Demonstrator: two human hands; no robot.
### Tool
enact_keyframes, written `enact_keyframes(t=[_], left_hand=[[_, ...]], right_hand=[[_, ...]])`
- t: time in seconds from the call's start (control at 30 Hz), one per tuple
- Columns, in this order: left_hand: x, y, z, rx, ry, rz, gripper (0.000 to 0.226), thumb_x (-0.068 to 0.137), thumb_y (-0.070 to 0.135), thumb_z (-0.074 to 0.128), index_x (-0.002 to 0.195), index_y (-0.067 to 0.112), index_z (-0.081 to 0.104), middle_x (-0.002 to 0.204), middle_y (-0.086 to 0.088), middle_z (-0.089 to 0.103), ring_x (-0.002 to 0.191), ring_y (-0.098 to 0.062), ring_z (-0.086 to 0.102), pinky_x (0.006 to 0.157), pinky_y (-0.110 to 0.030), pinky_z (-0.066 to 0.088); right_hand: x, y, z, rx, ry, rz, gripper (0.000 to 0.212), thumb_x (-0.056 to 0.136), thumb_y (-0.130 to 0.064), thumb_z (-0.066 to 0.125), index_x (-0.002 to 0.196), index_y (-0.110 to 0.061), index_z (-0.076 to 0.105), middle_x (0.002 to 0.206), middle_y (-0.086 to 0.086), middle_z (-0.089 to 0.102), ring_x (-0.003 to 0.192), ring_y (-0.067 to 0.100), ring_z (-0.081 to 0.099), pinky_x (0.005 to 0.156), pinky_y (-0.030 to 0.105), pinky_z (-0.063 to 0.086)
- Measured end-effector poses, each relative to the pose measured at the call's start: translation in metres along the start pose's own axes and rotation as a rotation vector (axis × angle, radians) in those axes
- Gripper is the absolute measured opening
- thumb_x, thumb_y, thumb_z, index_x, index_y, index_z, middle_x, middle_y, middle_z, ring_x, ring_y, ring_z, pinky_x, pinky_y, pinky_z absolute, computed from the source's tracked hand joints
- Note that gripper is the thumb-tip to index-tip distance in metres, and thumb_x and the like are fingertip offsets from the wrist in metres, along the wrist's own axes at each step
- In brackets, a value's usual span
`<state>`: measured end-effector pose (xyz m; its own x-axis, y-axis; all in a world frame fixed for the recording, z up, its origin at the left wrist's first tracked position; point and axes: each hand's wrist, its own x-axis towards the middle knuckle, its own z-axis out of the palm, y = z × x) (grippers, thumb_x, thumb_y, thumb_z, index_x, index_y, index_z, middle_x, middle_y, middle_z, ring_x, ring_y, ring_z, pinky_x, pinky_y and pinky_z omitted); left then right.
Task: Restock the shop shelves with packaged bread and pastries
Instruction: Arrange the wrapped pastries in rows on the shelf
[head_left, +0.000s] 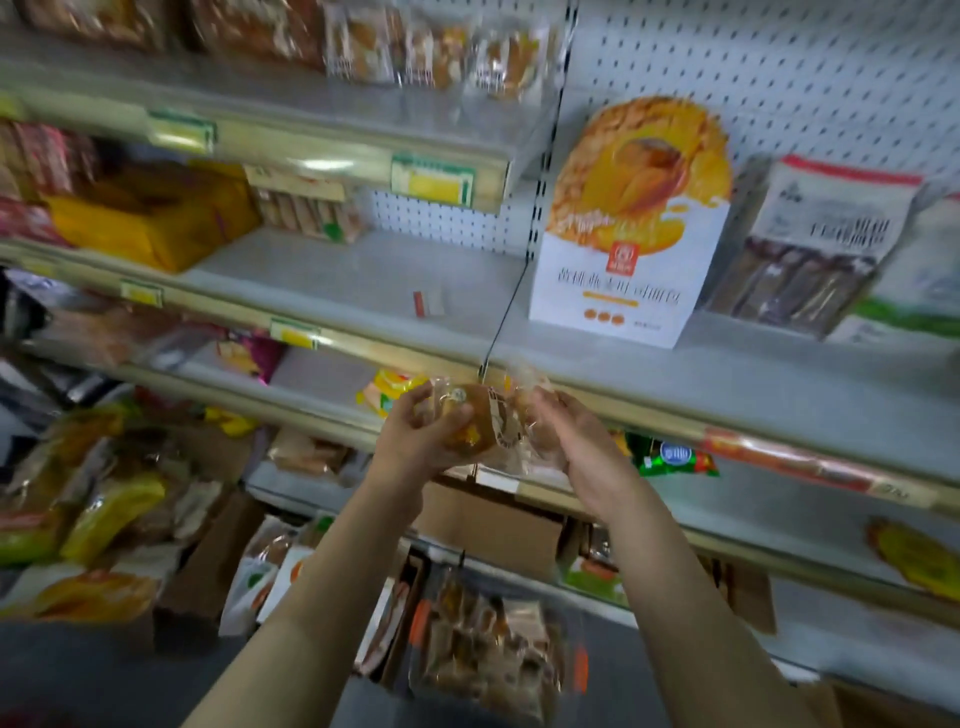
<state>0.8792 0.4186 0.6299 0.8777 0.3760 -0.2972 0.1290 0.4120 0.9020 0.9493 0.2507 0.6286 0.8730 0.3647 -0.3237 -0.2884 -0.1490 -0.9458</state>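
Note:
A clear plastic pack of brown bread is held up in front of the shelf edge at mid-height. My left hand grips its left end, fingers curled over the wrapper. On the pack's right end my right hand holds the loose wrapper. Above and behind, the grey shelf has a bare stretch. A tall white and orange bread box stands on the shelf to the right.
A yellow box and packaged pastries fill the shelf's left part. Dark wrapped bread packs lean right of the white box. Cardboard boxes and bagged goods crowd the floor below. More bagged bread is piled at the left.

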Motion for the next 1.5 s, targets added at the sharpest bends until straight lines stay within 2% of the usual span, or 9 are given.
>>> enact_keyframes(t=[0.17,0.27,0.57,0.8,0.9,1.1,1.3,1.43,1.5], left_hand=[[-0.007,0.021,0.017,-0.003,0.02,0.093,0.055,0.082,0.002,0.075,0.131,0.005,0.05,0.123,-0.032,0.058,0.096,-0.04,0.065,0.057,-0.033,0.059],[-0.011,0.035,0.019,-0.042,0.046,0.144,0.055,0.079,0.002,0.078,0.127,0.003,0.051,0.116,-0.03,0.061,0.087,-0.037,0.068,0.057,-0.037,0.059],[-0.014,0.083,-0.009,-0.099,0.041,0.184,0.041,0.083,0.008,0.075,0.113,0.015,0.049,0.121,-0.024,0.066,0.107,-0.043,0.066,0.076,-0.041,0.061],[-0.006,0.127,-0.059,-0.146,0.07,0.188,0.039,0.085,0.005,0.072,0.116,0.012,0.05,0.102,-0.014,0.071,0.075,-0.025,0.075,0.057,-0.031,0.059],[0.005,0.148,-0.094,-0.133,0.075,0.19,0.047,0.081,0.006,0.077,0.118,0.014,0.05,0.108,-0.015,0.072,0.084,-0.028,0.074,0.072,-0.041,0.06],[0.021,0.189,-0.159,-0.05,0.06,0.264,0.055,0.087,0.008,0.071,0.133,0.015,0.041,0.101,-0.016,0.063,0.038,-0.006,0.057,0.036,-0.016,0.04],[0.04,0.218,-0.197,-0.049,0.005,0.294,0.063,0.078,0.009,0.08,0.132,0.009,0.048,0.109,-0.013,0.072,0.09,-0.03,0.074,0.088,-0.052,0.057],[0.051,0.218,-0.19,-0.02,0.025,0.304,0.058,0.082,0.015,0.078,0.13,0.014,0.046,0.112,-0.009,0.068,0.064,-0.012,0.066,0.06,-0.028,0.051],[0.059,0.213,-0.178,-0.044,0.045,0.302,0.053,0.08,0.015,0.08,0.122,0.019,0.049,0.112,-0.006,0.066,0.082,-0.017,0.067,0.081,-0.037,0.055]], right_hand=[[-0.005,-0.028,-0.011,0.014,-0.141,-0.029,0.086,0.055,-0.064,0.086,0.129,-0.034,0.057,0.124,-0.006,0.068,0.102,0.017,0.058,0.07,0.03,0.046],[-0.003,-0.04,-0.015,0.13,-0.08,-0.036,0.041,0.073,-0.034,0.081,0.11,-0.026,0.066,0.105,0.001,0.072,0.101,0.025,0.06,0.085,0.041,0.046],[-0.009,-0.073,-0.004,0.673,-0.177,-0.058,0.02,0.086,-0.004,0.053,0.102,-0.008,0.063,0.095,0.015,0.07,0.086,0.029,0.065,0.091,0.042,0.05],[0.003,-0.098,0.052,0.726,-0.186,-0.186,0.037,0.078,-0.024,0.07,0.114,-0.02,0.063,0.12,0.009,0.068,0.11,0.031,0.063,0.097,0.042,0.051],[0.014,-0.108,0.089,0.692,-0.18,-0.249,0.051,0.078,-0.022,0.069,0.128,-0.018,0.058,0.129,0.006,0.065,0.12,0.03,0.061,0.096,0.041,0.055],[0.027,-0.133,0.157,0.773,-0.109,-0.253,0.033,0.078,-0.017,0.067,0.111,-0.016,0.063,0.108,0.009,0.073,0.112,0.032,0.064,0.092,0.045,0.054],[0.03,-0.143,0.196,0.854,-0.009,-0.312,0.007,0.097,-0.026,0.055,0.098,-0.027,0.062,0.083,-0.004,0.076,0.082,0.018,0.072,0.098,0.036,0.046],[0.035,-0.146,0.215,0.795,-0.001,-0.254,0.009,0.095,-0.03,0.057,0.099,-0.025,0.064,0.091,0.0,0.076,0.095,0.021,0.067,0.101,0.039,0.043],[0.04,-0.145,0.224,0.737,-0.011,-0.21,0.016,0.095,-0.035,0.057,0.103,-0.023,0.064,0.098,0.004,0.074,0.099,0.024,0.065,0.097,0.04,0.045]])
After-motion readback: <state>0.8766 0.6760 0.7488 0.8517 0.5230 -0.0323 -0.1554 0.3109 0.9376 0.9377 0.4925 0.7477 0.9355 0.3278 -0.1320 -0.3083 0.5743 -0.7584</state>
